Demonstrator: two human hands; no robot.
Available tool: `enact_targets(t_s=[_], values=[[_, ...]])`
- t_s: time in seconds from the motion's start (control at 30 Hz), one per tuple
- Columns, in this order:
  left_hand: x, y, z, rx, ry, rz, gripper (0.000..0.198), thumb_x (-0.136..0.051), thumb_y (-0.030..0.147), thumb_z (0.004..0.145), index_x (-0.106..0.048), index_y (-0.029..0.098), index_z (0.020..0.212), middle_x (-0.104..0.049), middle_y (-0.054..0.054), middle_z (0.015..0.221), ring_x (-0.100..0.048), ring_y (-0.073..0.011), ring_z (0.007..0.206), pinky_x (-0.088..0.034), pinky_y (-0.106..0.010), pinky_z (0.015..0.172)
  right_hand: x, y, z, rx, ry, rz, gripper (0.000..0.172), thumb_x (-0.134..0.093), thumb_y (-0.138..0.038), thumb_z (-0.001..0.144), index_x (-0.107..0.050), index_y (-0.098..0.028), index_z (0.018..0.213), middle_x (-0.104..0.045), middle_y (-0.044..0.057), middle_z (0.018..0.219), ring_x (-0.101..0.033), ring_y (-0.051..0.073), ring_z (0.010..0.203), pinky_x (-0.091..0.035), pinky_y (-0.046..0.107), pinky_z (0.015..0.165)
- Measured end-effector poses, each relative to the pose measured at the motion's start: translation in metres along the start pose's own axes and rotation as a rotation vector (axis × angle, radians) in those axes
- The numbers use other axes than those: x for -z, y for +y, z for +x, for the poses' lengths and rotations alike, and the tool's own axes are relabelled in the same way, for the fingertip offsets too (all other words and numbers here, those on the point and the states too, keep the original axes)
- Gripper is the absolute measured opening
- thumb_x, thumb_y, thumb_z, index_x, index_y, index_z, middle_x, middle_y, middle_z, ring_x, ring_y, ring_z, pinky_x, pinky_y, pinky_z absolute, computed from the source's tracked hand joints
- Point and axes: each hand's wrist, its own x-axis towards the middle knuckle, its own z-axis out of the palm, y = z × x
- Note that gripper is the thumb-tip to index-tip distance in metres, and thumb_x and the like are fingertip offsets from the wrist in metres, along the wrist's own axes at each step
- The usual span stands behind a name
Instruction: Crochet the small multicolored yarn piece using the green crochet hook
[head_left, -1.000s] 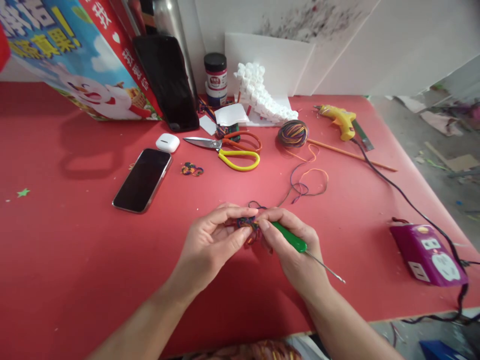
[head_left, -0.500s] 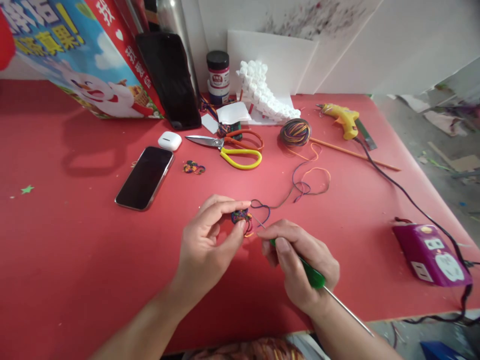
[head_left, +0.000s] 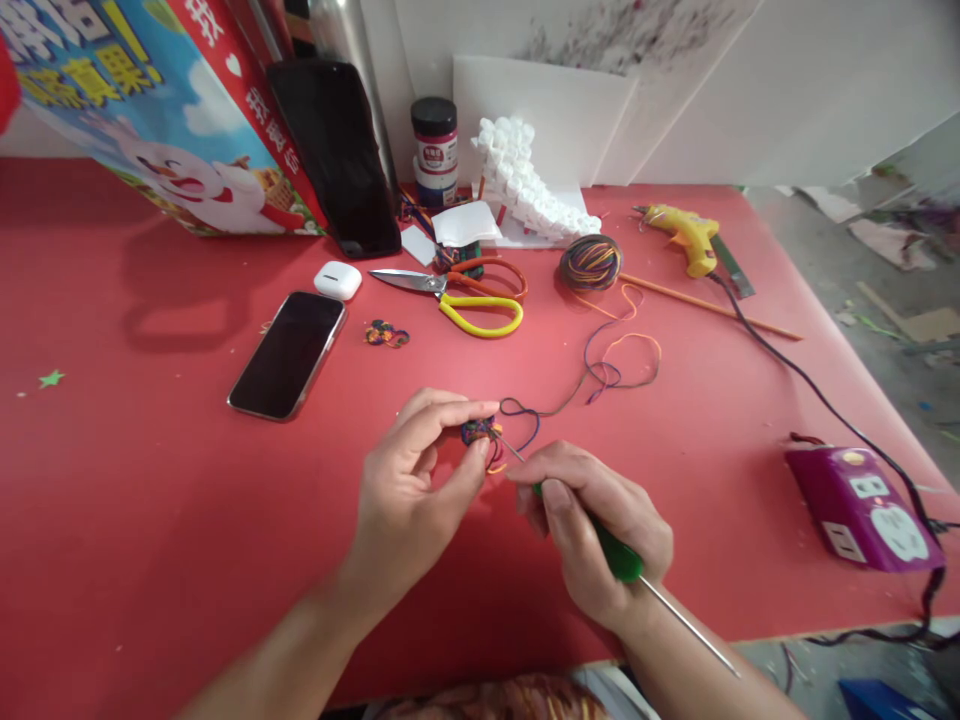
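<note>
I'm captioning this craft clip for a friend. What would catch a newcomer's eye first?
Mid-table, the left hand pinches a small multicoloured yarn piece while the right hand works a green-handled crochet hook into it. Behind them on the red table lie yellow-handled scissors and a dark phone.

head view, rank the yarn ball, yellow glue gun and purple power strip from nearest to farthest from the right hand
Measured from the right hand:
1. purple power strip, to its right near the table's front edge.
2. yarn ball, straight behind it, mid-table.
3. yellow glue gun, back right, beyond the yarn ball.
</note>
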Motion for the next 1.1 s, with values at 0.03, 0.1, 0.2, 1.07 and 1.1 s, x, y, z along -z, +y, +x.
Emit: enact_targets(t_s=[0.03, 0.1, 0.2, 1.07, 1.1], values=[[-0.0001, 0.0, 0.0, -0.004, 0.001, 0.008, 0.018, -0.075, 0.017, 0.093, -0.083, 0.026, 0.107, -0.071, -0.005, 0.102, -0.07, -0.0164, 0.094, -0.058, -0.021, 0.072, 0.0001, -0.0001, -0.0001, -0.002, -0.001, 0.0, 0.027, -0.051, -0.006, 0.102, -0.073, -0.02, 0.108, -0.068, 0.001, 0.074, -0.064, 0.013, 0.06, -0.052, 0.025, 0.055], [-0.0003, -0.0001, -0.0003, -0.015, 0.004, 0.02, 0.018, -0.075, 0.018, 0.093, -0.083, 0.026, 0.106, -0.071, -0.005, 0.102, -0.07, -0.0164, 0.093, -0.058, -0.021, 0.071, 0.0002, -0.0004, -0.0001, -0.006, -0.003, -0.001, 0.027, -0.051, -0.006, 0.101, -0.073, -0.021, 0.108, -0.068, 0.001, 0.074, -0.064, 0.013, 0.06, -0.051, 0.025, 0.055], [0.0, -0.0004, -0.0011, -0.028, 0.006, 0.036, 0.018, -0.074, 0.018, 0.093, -0.083, 0.027, 0.106, -0.071, -0.005, 0.102, -0.07, -0.0167, 0.093, -0.058, -0.022, 0.07, -0.0001, -0.0006, 0.0005, -0.009, -0.008, -0.002, 0.028, -0.05, -0.004, 0.101, -0.072, -0.021, 0.107, -0.067, 0.0, 0.074, -0.064, 0.012, 0.06, -0.05, 0.024, 0.055], [-0.0017, -0.0008, -0.0011, -0.105, 0.031, 0.035, 0.017, -0.075, 0.013, 0.093, -0.082, 0.026, 0.1, -0.073, -0.004, 0.098, -0.069, -0.0166, 0.095, -0.059, -0.024, 0.08, -0.002, -0.0025, 0.0012, -0.009, 0.004, 0.001, 0.028, -0.052, -0.003, 0.1, -0.073, -0.02, 0.109, -0.068, 0.001, 0.075, -0.063, 0.011, 0.06, -0.052, 0.024, 0.056], [-0.0016, -0.0016, -0.0018, -0.122, 0.017, 0.035, 0.018, -0.075, 0.012, 0.093, -0.082, 0.026, 0.102, -0.073, -0.004, 0.1, -0.069, -0.0173, 0.099, -0.059, -0.026, 0.083, -0.0021, -0.0023, 0.0009, -0.013, 0.006, 0.001, 0.028, -0.053, -0.003, 0.1, -0.073, -0.021, 0.108, -0.069, 0.001, 0.076, -0.063, 0.011, 0.06, -0.052, 0.025, 0.056]])
